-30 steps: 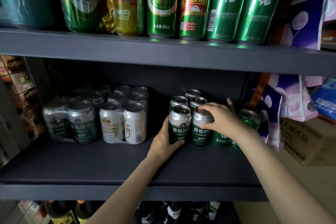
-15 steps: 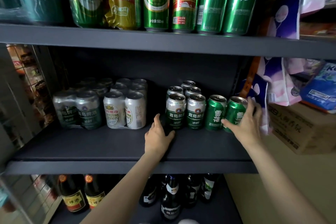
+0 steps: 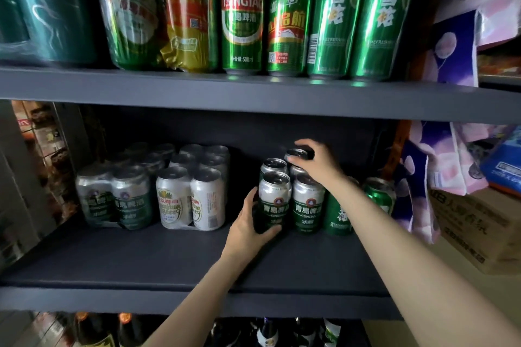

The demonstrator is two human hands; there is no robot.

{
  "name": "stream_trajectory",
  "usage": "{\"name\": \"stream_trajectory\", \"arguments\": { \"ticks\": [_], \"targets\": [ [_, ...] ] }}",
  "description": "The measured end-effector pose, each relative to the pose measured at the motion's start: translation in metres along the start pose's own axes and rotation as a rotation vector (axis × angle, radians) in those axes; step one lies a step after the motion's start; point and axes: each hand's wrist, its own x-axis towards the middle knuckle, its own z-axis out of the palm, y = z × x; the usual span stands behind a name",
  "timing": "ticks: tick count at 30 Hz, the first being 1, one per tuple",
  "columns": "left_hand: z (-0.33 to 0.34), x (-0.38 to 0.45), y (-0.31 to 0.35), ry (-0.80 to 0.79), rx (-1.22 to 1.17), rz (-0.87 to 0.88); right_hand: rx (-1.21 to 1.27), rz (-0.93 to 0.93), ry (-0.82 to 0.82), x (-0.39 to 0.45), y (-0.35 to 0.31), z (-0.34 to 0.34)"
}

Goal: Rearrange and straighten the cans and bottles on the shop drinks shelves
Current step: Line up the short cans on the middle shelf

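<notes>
My left hand (image 3: 248,229) wraps front Tsingtao can (image 3: 274,201), thumb across base, on middle shelf (image 3: 141,262). My right hand (image 3: 315,162) reaches over, fingers curled on top of rear can (image 3: 296,153). Risk: forearm sweeps second front can (image 3: 308,203) or green cans (image 3: 379,197) at right, tips them, likely domino through tight cluster. Rear can half hidden, grip blind. Around: shrink-wrapped packs (image 3: 152,194) well left, tall cans (image 3: 242,14) above, shelf edge limits lift, hanging bags (image 3: 439,166) crowd right side.
</notes>
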Motion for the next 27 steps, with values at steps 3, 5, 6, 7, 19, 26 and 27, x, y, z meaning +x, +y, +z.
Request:
{"name": "stream_trajectory", "arguments": {
  "ticks": [3,5,6,7,19,26,27],
  "targets": [
    [0.002,0.011,-0.011,0.009,-0.025,-0.024,-0.061,0.120,-0.055,0.036,0.005,0.016],
    [0.003,0.017,-0.013,-0.020,-0.032,-0.017,-0.109,0.186,-0.091,0.052,0.010,0.023],
    [0.003,0.019,-0.014,-0.036,-0.031,-0.012,-0.127,0.216,-0.118,0.059,0.011,0.026],
    [0.004,0.021,-0.015,-0.045,-0.031,-0.009,-0.158,0.242,-0.150,0.065,0.012,0.027],
    [0.003,0.024,-0.016,-0.038,-0.042,0.012,-0.044,0.237,-0.214,0.082,-0.001,0.039],
    [0.003,0.023,-0.012,-0.049,-0.021,-0.016,-0.149,0.207,-0.284,0.087,-0.015,0.052],
    [0.004,0.024,-0.012,-0.055,-0.008,-0.023,-0.148,0.212,-0.279,0.087,-0.015,0.054]
  ]
}}
